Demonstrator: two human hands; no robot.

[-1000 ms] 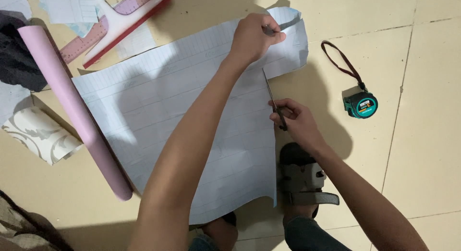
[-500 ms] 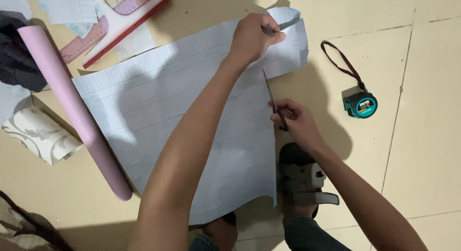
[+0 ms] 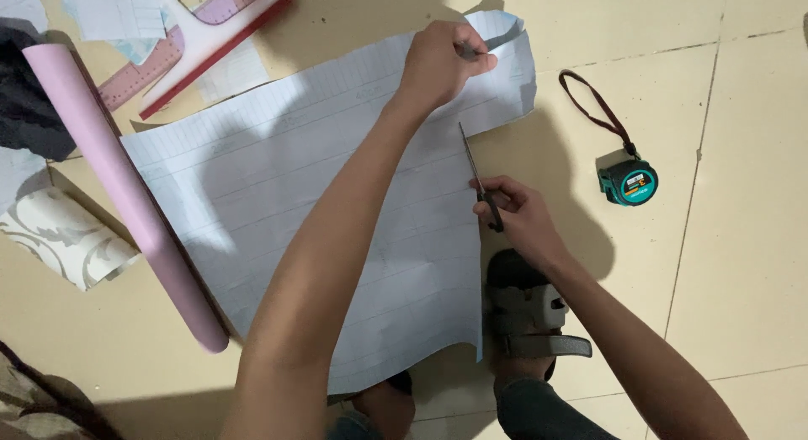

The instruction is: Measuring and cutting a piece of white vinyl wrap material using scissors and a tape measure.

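Right hand (image 3: 515, 214) closed on the scissors (image 3: 476, 172), blades pointing up the right edge of the lined paper sheet (image 3: 295, 213), partway along the cut. Left hand (image 3: 442, 59) pinches the sheet's top right corner, fingers closed on it. Sheet: pale blue-white, ruled lines, spread flat on the tiled floor (image 3: 741, 263), far corner curled, near edge wavy. Sandalled foot (image 3: 526, 314) sits just beside the sheet's lower right edge. Pink roll (image 3: 118, 187) lies along the sheet's left edge, touching it. Tape measure (image 3: 627, 181) right of the scissors, apart, with bare floor beyond. T-square ruler (image 3: 210, 44) near the sheet's top left.
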